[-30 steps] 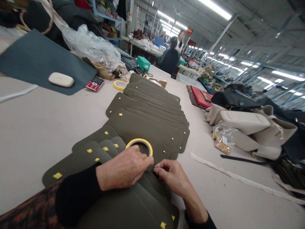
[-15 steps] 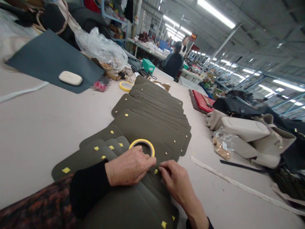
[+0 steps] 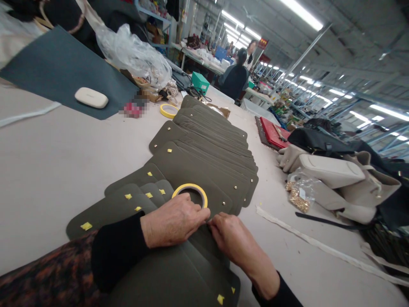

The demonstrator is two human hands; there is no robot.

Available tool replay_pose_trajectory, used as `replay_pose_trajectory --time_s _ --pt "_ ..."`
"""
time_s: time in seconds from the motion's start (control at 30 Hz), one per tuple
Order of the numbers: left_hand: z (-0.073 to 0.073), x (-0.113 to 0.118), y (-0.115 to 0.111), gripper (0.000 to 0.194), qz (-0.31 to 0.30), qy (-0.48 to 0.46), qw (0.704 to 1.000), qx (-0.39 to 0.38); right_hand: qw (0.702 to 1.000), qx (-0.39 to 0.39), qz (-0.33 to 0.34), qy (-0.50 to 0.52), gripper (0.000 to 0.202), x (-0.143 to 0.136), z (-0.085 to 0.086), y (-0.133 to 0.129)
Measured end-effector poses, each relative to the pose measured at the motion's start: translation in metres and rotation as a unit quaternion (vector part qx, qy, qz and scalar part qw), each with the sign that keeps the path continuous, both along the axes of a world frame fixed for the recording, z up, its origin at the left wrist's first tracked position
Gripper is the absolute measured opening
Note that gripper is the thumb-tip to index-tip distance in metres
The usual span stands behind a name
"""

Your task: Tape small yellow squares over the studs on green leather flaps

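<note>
The left hand [image 3: 177, 221] has its fingers curled shut around the near side of the roll [image 3: 191, 186], whose ring stands out past the knuckles at 1 o'clock. The right hand [image 3: 239, 241] sits just beside it at 4 o'clock, fingers bent in toward the left ones; its tips are hidden, so I cannot tell whether they pinch anything. The roll is over the panels [image 3: 201, 164], which lie overlapped on the worktop [image 3: 92, 162], fanning from 12 o'clock down to 6.

The roll looks light and fairly stiff, unlikely to break. Its smooth flank may slip, so the near rim, with a finger through the hole, seems the surest hold; the free end is likely tacky and best touched only at its tip. The bits [image 3: 148, 195] of yellow at 9 to 10 o'clock from the left hand look thin and soft, and probably cling to skin.

The panels seem thin, smooth and bendy, light singly but heavier stacked. They could slide on one another, so a rounded corner or outer edge is the better grip, clear of the studs [image 3: 224, 204] at 2 o'clock from the left hand. A hard pinch might crease them.
</note>
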State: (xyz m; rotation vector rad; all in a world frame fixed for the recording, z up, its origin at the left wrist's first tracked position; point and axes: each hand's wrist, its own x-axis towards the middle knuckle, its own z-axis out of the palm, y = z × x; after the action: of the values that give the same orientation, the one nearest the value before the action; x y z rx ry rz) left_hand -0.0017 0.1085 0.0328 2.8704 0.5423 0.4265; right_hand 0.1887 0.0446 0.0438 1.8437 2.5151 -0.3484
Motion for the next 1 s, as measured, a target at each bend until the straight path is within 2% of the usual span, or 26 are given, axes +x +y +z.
replay_pose_trajectory --time_s 0.13,0.23,0.33,0.4,0.47,0.57,0.67,0.83,1.0 --pt "0.008 0.001 -0.001 0.010 -0.011 0.000 1.000 0.012 0.987 -0.026 -0.109 0.119 0.019 0.002 -0.004 -0.001" --pt "0.013 0.000 0.002 0.012 -0.007 0.011 0.999 0.034 0.969 -0.036 -0.157 0.189 0.015 0.007 -0.009 -0.006" --pt "0.011 -0.001 0.008 0.018 0.024 0.019 0.999 0.032 0.956 -0.100 -0.147 0.234 0.017 0.014 -0.009 -0.010" --pt "0.009 -0.002 0.011 0.019 0.039 0.005 0.999 -0.004 0.949 -0.117 -0.121 0.265 0.019 0.019 -0.007 -0.011" --pt "0.009 -0.004 0.012 0.023 0.039 -0.022 0.998 -0.048 0.941 -0.056 -0.129 0.307 0.019 0.022 -0.004 -0.010" --pt "0.013 -0.005 0.011 0.045 0.024 -0.054 0.995 -0.081 0.908 0.086 -0.166 0.376 0.019 0.018 -0.001 -0.010" --pt "0.016 -0.001 0.008 0.055 0.023 -0.064 0.994 -0.084 0.896 0.157 -0.120 0.397 0.018 0.007 -0.001 -0.012" --pt "0.015 0.003 0.003 0.052 0.035 -0.039 0.995 -0.082 0.908 0.240 -0.030 0.343 0.018 -0.006 -0.005 -0.010" --pt "0.013 0.005 -0.001 0.040 0.027 -0.032 0.994 -0.100 0.912 0.292 0.003 0.288 0.018 -0.008 -0.009 -0.010"
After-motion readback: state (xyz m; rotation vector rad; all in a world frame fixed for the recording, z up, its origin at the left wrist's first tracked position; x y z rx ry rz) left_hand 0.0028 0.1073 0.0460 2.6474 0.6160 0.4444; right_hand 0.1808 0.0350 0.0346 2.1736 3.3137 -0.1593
